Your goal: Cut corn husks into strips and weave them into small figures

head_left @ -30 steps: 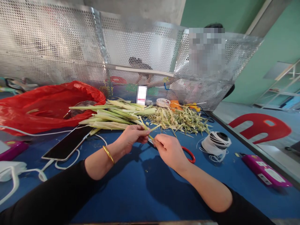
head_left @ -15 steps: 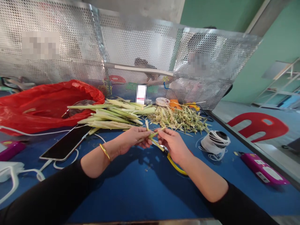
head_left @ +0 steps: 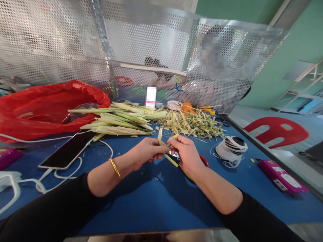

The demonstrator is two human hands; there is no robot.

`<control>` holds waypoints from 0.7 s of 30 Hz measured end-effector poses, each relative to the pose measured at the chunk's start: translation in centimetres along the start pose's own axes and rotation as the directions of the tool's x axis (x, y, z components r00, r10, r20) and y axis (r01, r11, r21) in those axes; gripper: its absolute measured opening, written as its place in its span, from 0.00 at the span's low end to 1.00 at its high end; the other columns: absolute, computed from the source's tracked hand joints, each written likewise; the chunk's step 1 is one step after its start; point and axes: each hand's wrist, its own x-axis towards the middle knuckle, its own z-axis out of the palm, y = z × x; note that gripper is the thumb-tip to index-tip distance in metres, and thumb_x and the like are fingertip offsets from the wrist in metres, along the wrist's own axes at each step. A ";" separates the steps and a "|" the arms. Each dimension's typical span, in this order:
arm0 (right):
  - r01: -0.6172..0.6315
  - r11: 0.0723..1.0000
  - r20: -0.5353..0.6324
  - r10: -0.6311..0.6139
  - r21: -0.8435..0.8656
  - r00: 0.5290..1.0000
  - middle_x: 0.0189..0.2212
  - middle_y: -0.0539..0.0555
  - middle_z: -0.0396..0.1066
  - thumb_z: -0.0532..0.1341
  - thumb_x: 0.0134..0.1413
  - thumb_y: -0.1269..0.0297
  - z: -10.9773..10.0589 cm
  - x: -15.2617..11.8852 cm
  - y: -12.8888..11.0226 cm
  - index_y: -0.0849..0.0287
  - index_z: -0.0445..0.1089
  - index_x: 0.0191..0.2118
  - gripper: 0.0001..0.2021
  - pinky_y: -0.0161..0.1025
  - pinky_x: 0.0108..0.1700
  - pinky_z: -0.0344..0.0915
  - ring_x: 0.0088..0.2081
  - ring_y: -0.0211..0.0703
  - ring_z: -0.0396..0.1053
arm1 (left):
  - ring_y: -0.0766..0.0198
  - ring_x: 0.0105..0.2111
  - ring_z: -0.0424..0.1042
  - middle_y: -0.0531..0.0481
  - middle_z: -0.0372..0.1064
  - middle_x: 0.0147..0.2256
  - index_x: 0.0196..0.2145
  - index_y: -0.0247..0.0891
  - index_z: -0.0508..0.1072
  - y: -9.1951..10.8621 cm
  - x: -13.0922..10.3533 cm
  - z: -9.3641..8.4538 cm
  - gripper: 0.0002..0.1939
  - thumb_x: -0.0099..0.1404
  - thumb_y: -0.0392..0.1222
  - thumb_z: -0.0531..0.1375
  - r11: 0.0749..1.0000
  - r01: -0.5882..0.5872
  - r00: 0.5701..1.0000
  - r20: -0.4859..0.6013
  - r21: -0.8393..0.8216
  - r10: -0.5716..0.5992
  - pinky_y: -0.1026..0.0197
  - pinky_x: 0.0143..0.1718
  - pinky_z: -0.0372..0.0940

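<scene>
Between my two hands a narrow pale green leaf strip [head_left: 159,135] is folded, with ends sticking up and one end hanging down. My left hand [head_left: 148,150] pinches it at the crossing, thumb against fingers. At its right side, my right hand [head_left: 187,151] pinches another end of it between thumb and finger. Partly hidden under my right hand lies a pair of scissors [head_left: 204,161] with red and yellow handles. Beyond my hands is a heap of long pale green leaves [head_left: 118,121], and beside it a pile of small knotted leaf pieces [head_left: 199,124].
A red plastic bag [head_left: 47,107] stands at the left, near a tablet-like device [head_left: 67,151] on a white cable. To the right are a spool of white cord [head_left: 230,149] and a purple pack [head_left: 280,176]. A perforated metal screen [head_left: 146,37] closes the back.
My fingers have shifted slightly on the strip, and its upright end now stands taller. More of the red scissor handle shows beside my right hand. The view has tilted slightly.
</scene>
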 end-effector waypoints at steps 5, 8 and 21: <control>0.061 0.974 0.049 -0.052 -0.217 0.997 0.17 0.47 0.65 0.63 0.45 0.60 -0.9 0.7 -0.6 0.60 0.69 0.23 0.08 0.36 0.28 0.60 0.21 0.36 0.62 | 0.72 0.17 0.55 0.56 0.61 0.17 0.27 0.34 0.75 -0.5 0.1 0.1 0.15 0.51 0.50 0.64 0.995 -0.034 0.996 -0.079 0.098 0.042 0.66 0.20 0.45; 0.233 0.849 0.094 -0.215 -0.474 0.972 0.29 0.53 0.73 0.61 0.49 0.58 -1.6 1.1 -1.6 0.58 0.74 0.33 0.10 0.39 0.36 0.62 0.32 0.42 0.68 | 0.70 0.19 0.58 0.55 0.63 0.17 0.28 0.34 0.77 -0.9 0.2 0.3 0.17 0.53 0.53 0.63 0.979 -0.105 0.991 -0.064 0.177 0.118 0.65 0.23 0.50; 0.139 0.923 0.069 -0.123 -0.359 0.990 0.22 0.48 0.69 0.63 0.44 0.62 -0.4 -0.4 -0.8 0.58 0.68 0.21 0.07 0.35 0.24 0.58 0.22 0.36 0.62 | 0.69 0.17 0.58 0.55 0.63 0.16 0.23 0.36 0.75 -1.2 -0.1 1.2 0.15 0.57 0.50 0.58 0.954 -0.085 0.996 0.025 0.287 0.081 0.65 0.21 0.51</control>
